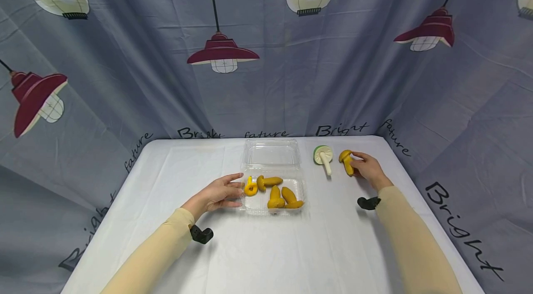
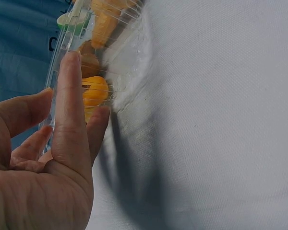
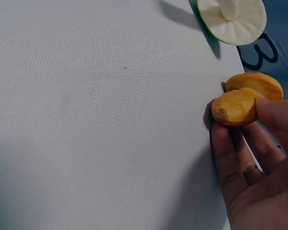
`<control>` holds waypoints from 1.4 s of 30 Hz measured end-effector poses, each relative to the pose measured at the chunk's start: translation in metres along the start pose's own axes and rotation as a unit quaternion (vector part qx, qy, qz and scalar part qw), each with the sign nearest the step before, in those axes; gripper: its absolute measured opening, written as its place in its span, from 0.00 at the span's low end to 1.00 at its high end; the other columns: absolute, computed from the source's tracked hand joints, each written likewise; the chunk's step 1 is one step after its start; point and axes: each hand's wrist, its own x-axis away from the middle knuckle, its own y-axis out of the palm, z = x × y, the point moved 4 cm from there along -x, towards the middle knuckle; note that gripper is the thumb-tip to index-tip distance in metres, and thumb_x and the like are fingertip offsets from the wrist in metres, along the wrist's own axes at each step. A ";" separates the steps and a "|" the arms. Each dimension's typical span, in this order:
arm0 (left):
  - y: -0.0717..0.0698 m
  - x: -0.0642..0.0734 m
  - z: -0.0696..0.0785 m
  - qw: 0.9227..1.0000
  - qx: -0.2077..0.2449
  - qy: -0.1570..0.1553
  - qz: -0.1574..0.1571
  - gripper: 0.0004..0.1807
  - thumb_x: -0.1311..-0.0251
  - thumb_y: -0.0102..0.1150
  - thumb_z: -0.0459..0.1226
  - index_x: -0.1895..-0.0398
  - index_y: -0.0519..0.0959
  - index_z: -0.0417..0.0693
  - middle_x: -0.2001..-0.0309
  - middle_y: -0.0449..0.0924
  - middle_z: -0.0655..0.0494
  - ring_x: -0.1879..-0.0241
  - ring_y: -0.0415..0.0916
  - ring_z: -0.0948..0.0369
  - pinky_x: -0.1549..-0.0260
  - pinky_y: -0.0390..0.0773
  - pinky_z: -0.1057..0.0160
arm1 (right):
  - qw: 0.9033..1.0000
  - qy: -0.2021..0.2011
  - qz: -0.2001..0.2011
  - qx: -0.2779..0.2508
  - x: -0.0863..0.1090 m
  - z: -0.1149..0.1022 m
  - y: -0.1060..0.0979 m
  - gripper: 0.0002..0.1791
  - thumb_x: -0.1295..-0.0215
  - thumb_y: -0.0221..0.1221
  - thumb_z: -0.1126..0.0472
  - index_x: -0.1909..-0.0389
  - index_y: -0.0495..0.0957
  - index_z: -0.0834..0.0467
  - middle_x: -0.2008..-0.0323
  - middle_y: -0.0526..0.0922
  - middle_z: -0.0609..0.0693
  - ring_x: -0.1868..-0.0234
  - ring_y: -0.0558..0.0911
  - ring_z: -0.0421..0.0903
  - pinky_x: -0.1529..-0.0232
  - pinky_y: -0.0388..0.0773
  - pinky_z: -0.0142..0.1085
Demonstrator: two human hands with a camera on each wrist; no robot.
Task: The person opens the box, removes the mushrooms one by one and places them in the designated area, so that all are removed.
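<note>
A clear plastic clamshell box (image 1: 246, 210) lies with its lid folded back. Inside are several brown-yellow toy mushrooms (image 1: 272, 181) and a yellow ring-shaped piece (image 1: 251, 188). Beside the box's left wall is my left hand (image 1: 220, 192); its fingers are mostly straight, with fingertips right at the plastic in the left wrist view. At the right, a brown-yellow toy mushroom (image 1: 346, 162) is pinched by my right hand (image 1: 369, 169), thumb on one side of its stem and fingers on the other in the right wrist view.
A toy mushroom (image 1: 323, 157) with a green-edged cap and pale stem lies between the box and my right hand. White cloth (image 1: 270, 247) covers the table. Grey-blue curtains (image 1: 266, 99) with printed lamps hang behind and at both sides.
</note>
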 end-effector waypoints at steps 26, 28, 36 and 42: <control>0.000 0.000 0.000 1.000 -0.003 0.004 0.000 0.40 0.30 0.60 0.27 0.18 0.57 0.55 0.21 0.53 0.38 0.37 0.75 0.47 0.54 0.87 0.53 | 0.999 -0.017 0.037 -0.013 0.007 0.004 -0.011 0.34 0.23 0.54 0.63 0.21 0.55 0.66 0.36 0.72 0.69 0.57 0.83 0.44 0.54 0.86 0.33; 0.000 -0.001 0.000 1.000 -0.003 0.005 0.000 0.41 0.30 0.60 0.27 0.18 0.57 0.55 0.21 0.54 0.38 0.37 0.75 0.47 0.54 0.88 0.53 | 0.999 -0.021 0.038 -0.012 0.008 0.003 -0.013 0.34 0.23 0.54 0.63 0.21 0.55 0.67 0.37 0.73 0.70 0.59 0.83 0.42 0.53 0.86 0.33; 0.000 0.000 0.000 1.000 0.000 0.005 0.002 0.40 0.30 0.59 0.26 0.18 0.57 0.55 0.22 0.54 0.38 0.37 0.75 0.47 0.55 0.88 0.54 | 0.998 -0.027 0.062 -0.010 0.012 0.000 -0.020 0.32 0.22 0.53 0.62 0.22 0.56 0.67 0.37 0.73 0.70 0.50 0.82 0.50 0.49 0.86 0.37; 0.000 -0.001 0.000 1.000 0.001 0.004 0.003 0.40 0.30 0.59 0.27 0.19 0.58 0.55 0.22 0.54 0.38 0.37 0.75 0.47 0.55 0.88 0.53 | 0.996 -0.031 0.079 0.008 0.011 0.001 -0.025 0.31 0.21 0.52 0.61 0.22 0.59 0.65 0.39 0.73 0.68 0.47 0.80 0.53 0.57 0.86 0.30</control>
